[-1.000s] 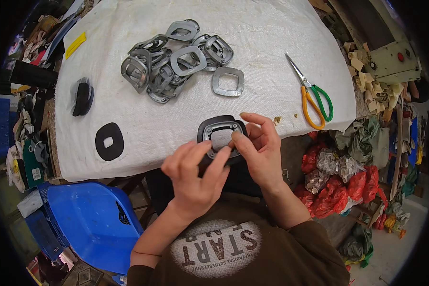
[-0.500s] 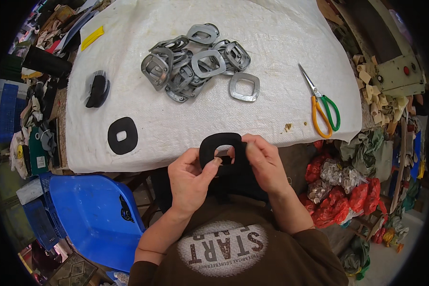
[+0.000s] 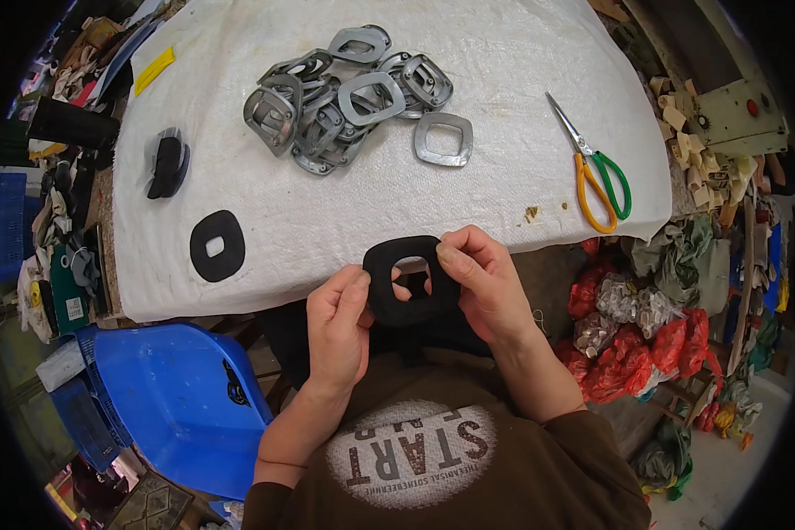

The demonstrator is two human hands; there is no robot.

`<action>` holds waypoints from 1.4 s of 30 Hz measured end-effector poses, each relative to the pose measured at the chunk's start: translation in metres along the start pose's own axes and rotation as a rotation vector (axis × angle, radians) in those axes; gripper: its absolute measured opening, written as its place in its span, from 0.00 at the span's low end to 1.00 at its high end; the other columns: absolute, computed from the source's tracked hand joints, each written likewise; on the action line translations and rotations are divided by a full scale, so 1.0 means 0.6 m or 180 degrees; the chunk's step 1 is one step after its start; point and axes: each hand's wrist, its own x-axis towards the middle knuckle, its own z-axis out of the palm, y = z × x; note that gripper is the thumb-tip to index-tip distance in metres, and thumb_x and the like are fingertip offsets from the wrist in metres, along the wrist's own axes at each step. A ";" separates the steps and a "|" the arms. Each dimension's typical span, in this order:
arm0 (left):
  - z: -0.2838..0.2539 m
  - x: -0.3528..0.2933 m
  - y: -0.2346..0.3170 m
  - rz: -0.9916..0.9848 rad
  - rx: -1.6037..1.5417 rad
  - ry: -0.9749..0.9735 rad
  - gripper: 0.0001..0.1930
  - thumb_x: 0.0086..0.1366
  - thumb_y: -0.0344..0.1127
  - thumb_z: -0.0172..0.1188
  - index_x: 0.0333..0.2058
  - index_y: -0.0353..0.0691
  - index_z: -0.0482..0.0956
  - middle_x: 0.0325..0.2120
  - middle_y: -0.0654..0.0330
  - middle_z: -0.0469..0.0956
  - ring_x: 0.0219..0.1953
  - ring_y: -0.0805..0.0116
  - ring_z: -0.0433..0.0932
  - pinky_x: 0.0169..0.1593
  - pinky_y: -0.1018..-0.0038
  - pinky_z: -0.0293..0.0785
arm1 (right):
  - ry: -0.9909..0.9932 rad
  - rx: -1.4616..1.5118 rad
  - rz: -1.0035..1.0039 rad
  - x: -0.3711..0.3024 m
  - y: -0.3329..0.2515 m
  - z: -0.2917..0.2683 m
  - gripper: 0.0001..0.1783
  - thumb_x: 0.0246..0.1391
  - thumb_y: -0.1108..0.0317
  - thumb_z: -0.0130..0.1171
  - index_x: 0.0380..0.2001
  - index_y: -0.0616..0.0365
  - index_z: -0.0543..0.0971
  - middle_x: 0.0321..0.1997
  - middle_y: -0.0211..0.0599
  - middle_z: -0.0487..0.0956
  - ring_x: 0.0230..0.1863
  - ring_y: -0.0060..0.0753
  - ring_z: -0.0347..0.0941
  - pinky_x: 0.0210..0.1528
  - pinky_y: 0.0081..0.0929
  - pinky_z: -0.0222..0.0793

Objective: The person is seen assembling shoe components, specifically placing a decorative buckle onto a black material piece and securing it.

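Observation:
Between my hands is a black rounded-square ring with a wide opening, held up just off the table's front edge. My left hand pinches its left side, the thumb near the rim. On the upper right corner, my right hand grips with thumb and fingers; fingertips show through the opening. A similar black piece with a smaller hole lies on the table to the left. Farther back sits a pile of grey metal frames, and one single grey frame lies beside it.
White woven sheeting covers the table. Yellow-and-green-handled scissors lie at the right. Black pieces in clear plastic and a yellow strip are at the left. A blue tub stands lower left, red bags lower right.
My left thumb has shifted from the ring's opening to its left outer edge. The ring is now turned flatter toward view, and my right hand has moved slightly up its corner.

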 end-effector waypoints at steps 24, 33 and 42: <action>-0.001 0.008 -0.003 0.0637 0.0632 0.0562 0.05 0.57 0.26 0.56 0.27 0.34 0.68 0.23 0.59 0.75 0.26 0.81 0.73 0.32 0.84 0.68 | -0.0052 -0.0223 -0.0361 -0.017 0.005 0.036 0.22 0.46 0.76 0.60 0.44 0.61 0.64 0.33 0.29 0.69 0.33 0.17 0.66 0.34 0.16 0.66; -0.003 0.003 -0.003 0.0678 0.0903 0.0633 0.05 0.58 0.27 0.56 0.28 0.34 0.68 0.23 0.60 0.75 0.25 0.81 0.72 0.29 0.86 0.68 | -0.0160 -0.1074 -0.0233 -0.026 0.016 0.047 0.31 0.45 0.79 0.59 0.52 0.66 0.57 0.38 0.42 0.73 0.32 0.26 0.74 0.30 0.23 0.74; -0.003 -0.001 0.001 0.0807 0.0933 0.0491 0.05 0.58 0.26 0.55 0.28 0.34 0.68 0.24 0.60 0.75 0.27 0.81 0.72 0.32 0.85 0.68 | -0.0095 -0.1577 -0.0905 -0.018 0.000 0.022 0.13 0.57 0.69 0.49 0.43 0.64 0.68 0.30 0.29 0.73 0.32 0.16 0.68 0.35 0.17 0.66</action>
